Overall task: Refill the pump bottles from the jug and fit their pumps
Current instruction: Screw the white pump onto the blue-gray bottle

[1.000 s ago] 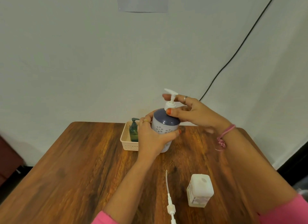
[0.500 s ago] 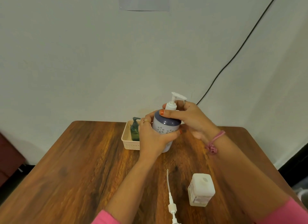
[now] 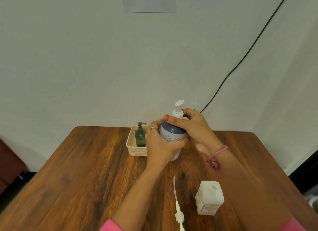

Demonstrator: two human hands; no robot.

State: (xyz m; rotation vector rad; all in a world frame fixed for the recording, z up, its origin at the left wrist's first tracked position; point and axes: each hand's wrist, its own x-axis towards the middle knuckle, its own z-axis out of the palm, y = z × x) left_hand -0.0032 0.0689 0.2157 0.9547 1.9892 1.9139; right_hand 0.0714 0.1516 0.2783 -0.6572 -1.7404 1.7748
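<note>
A white bottle with a blue-grey top and flower pattern (image 3: 173, 136) stands on the wooden table (image 3: 77, 179), held around its body by my left hand (image 3: 160, 144). My right hand (image 3: 191, 125) grips the collar of its white pump (image 3: 178, 110), whose nozzle points up and to the right. A small green pump bottle (image 3: 140, 136) stands in a cream basket (image 3: 134, 148) to the left. A square white jug (image 3: 209, 197) stands near the front right. A loose white pump with a long dip tube (image 3: 177, 206) lies beside it.
A black cable (image 3: 240, 62) runs down the white wall behind the table. Something dark red (image 3: 8, 165) stands off the table's left side. The table's right edge is near my right forearm.
My right hand has lowered onto the pump collar and turned it; the nozzle swung from pointing left to pointing right and up. My left hand has kept its hold on the bottle.
</note>
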